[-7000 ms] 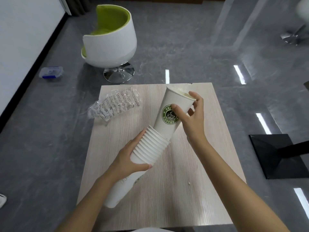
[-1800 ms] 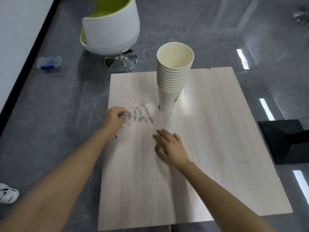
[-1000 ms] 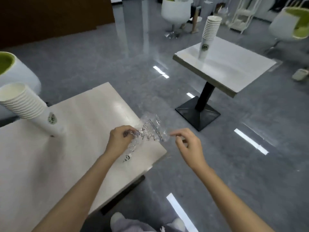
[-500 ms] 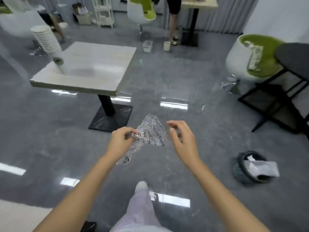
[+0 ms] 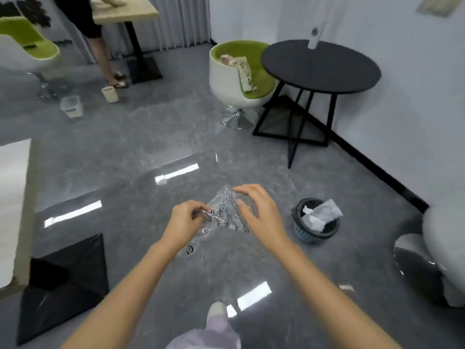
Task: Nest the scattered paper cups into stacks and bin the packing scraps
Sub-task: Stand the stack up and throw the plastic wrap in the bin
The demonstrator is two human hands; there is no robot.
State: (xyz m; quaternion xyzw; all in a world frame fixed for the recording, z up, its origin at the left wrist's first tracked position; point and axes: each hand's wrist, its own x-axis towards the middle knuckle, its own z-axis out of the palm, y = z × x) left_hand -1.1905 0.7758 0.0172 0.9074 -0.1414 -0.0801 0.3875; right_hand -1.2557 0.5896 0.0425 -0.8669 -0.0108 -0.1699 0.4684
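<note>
Progress check: a couple of seconds back the clear plastic wrapper (image 5: 226, 215) was lying on the table next to the finished cup stack. Now it's up in the air over the grey floor (image 5: 151, 147), and the cup stack has swung out of view completely. The bin (image 5: 303, 234) was off at the edge of the picture half a second ago and now sits just right of the hands. So I'd say the nesting half is done and this is the walk to dump the scrap (nearly there).

Left hand (image 5: 185, 220) has its fingers closed tight on one end of the wrapper. Right hand (image 5: 261, 212) was apart from it a moment ago. Now it's curled over the other end with the thumb against the plastic, though I can't tell if it really has a hold or is just touching.

Counts:
- one wrapper
- one small dark bin, with one pale crumpled scrap (image 5: 320, 214) already poking out of it
- two hands
- zero cups in view
- one round black table (image 5: 319, 64)
- three tub chairs (image 5: 239, 79) (one mostly cut off at right)
- two little containers (image 5: 71, 105) on the floor by the far table (image 5: 125, 11)
</note>
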